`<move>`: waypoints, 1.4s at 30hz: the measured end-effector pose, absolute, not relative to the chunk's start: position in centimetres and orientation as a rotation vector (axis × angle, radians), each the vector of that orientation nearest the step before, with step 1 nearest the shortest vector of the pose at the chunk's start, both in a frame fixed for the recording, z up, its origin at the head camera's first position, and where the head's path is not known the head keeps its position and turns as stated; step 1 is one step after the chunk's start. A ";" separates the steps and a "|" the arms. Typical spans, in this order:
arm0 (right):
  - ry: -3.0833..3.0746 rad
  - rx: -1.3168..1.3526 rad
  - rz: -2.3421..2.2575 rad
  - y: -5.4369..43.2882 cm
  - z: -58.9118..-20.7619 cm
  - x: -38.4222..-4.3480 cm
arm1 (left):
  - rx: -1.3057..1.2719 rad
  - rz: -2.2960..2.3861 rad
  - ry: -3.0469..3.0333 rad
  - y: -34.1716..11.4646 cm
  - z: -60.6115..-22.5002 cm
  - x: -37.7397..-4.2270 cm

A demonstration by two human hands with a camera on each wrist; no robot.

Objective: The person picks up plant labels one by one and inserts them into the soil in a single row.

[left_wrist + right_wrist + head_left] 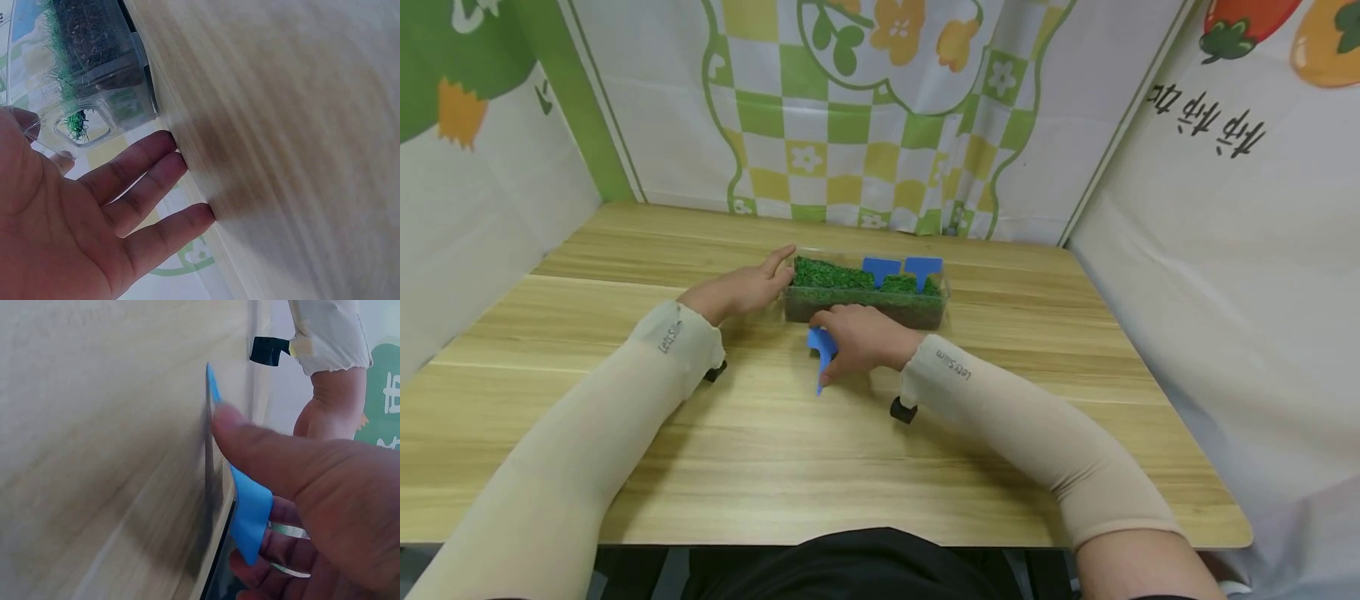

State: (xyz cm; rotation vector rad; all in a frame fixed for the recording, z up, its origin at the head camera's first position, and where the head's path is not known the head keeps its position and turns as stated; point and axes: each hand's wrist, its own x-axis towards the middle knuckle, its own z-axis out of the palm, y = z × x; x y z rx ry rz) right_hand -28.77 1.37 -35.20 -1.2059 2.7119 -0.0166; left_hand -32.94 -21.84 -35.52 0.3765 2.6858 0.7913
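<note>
A clear plastic box (865, 310) holds green artificial grass (831, 273) over dark soil. Two blue T-shaped plant labels (882, 265) stand upright in the grass toward its right end. My left hand (737, 293) is at the box's left end with its fingers extended; in the left wrist view some fingertips rest on the table. In front of the box, my right hand (871, 335) holds another blue T-shaped plant label (250, 509) between thumb and fingers. Its pointed stem is toward me, low over the tabletop, and the fingers partly cover its wide head.
The wooden table (1000, 467) carries the box near its middle, toward the back. A patterned cloth (880, 125) hangs behind, with white printed sheets at both sides. Black wrist mounts (903, 410) stick out below the sleeves.
</note>
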 end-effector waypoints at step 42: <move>2.833 -1.447 -0.592 3.2 -28.6 -31.4 | 0.349 0.795 2.640 -21.9 -35.2 -32.8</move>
